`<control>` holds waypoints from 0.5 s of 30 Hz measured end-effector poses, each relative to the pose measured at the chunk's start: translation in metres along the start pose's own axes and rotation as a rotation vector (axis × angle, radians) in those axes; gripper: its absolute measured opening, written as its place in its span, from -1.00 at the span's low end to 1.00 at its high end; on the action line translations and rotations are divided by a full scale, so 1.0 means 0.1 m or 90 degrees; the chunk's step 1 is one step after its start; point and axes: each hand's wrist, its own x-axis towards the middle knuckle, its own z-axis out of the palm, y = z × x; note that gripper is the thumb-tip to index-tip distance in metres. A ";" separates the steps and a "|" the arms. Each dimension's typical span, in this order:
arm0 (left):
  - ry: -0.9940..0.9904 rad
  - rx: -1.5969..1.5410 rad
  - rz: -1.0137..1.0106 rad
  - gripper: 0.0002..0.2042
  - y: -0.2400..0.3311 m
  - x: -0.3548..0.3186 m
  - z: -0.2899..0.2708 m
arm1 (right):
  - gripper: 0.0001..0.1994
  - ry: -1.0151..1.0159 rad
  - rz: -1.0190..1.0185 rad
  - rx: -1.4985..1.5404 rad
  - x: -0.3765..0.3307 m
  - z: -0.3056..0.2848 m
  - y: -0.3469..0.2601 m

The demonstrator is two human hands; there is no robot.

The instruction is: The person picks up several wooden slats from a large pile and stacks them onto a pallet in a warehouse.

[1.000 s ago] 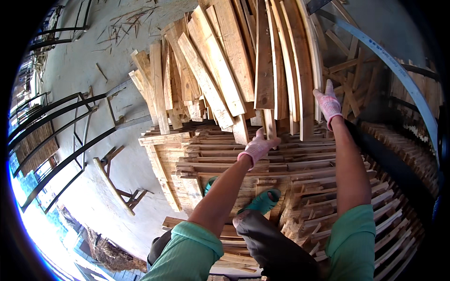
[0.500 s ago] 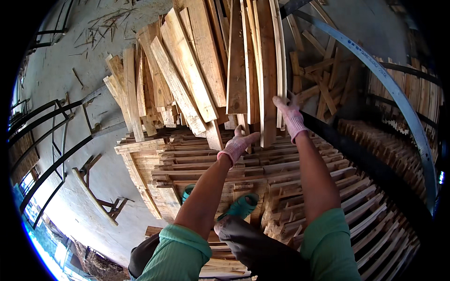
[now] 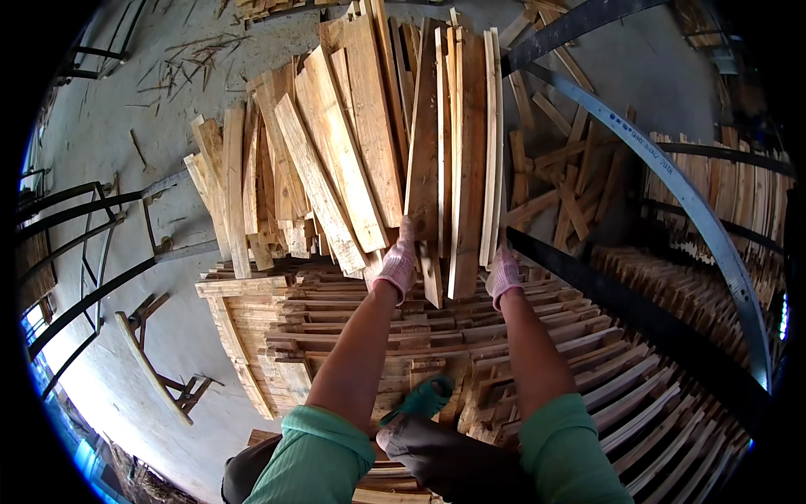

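Observation:
A bunch of long wooden boards point(image 3: 468, 168) lies between my two hands, their near ends sticking out toward me. My left hand point(image 3: 398, 266), in a pink glove, is closed against the left side of the bunch, beside a darker board point(image 3: 426, 143). At the right side my right hand point(image 3: 504, 270), gloved alike, grips along the outer pale board point(image 3: 492, 151); its fingers are partly hidden. More loose boards point(image 3: 336, 151) lean in a fan to the left of my left hand. Below my hands spreads a stack of layered wood strips point(image 3: 353, 323).
A blue-grey curved metal bar point(image 3: 672, 172) and a black beam point(image 3: 604, 298) run along the right. Scattered planks point(image 3: 571, 197) lie beyond them. My foot in a green sandal point(image 3: 428, 397) is on the stack. On the left floor stands a small wooden frame point(image 3: 159, 361).
My left hand has shifted left, off the board ends to the bunch's side. My right hand has slid nearer along the outer board. The bunch's near ends sit lower in view.

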 end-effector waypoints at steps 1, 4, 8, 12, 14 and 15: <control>-0.001 0.026 -0.023 -0.41 0.03 -0.05 -0.01 | -0.25 -0.012 0.028 -0.002 -0.01 0.02 -0.01; -0.032 -0.130 -0.032 -0.36 -0.10 0.08 -0.09 | -0.18 -0.062 0.119 -0.013 -0.07 0.07 0.04; -0.049 -0.310 -0.133 -0.12 0.17 -0.06 0.14 | -0.12 -0.059 0.112 0.024 0.16 -0.03 0.32; -0.013 -0.640 -0.158 -0.22 0.15 -0.06 0.26 | -0.23 -0.082 0.121 0.055 -0.19 0.27 0.23; -0.008 -0.567 -0.136 -0.12 0.17 -0.10 0.21 | -0.26 -0.153 0.108 0.053 -0.34 0.36 0.19; 0.012 -0.532 -0.106 -0.06 0.35 -0.28 0.24 | -0.26 -0.181 0.102 0.059 -0.30 0.30 0.25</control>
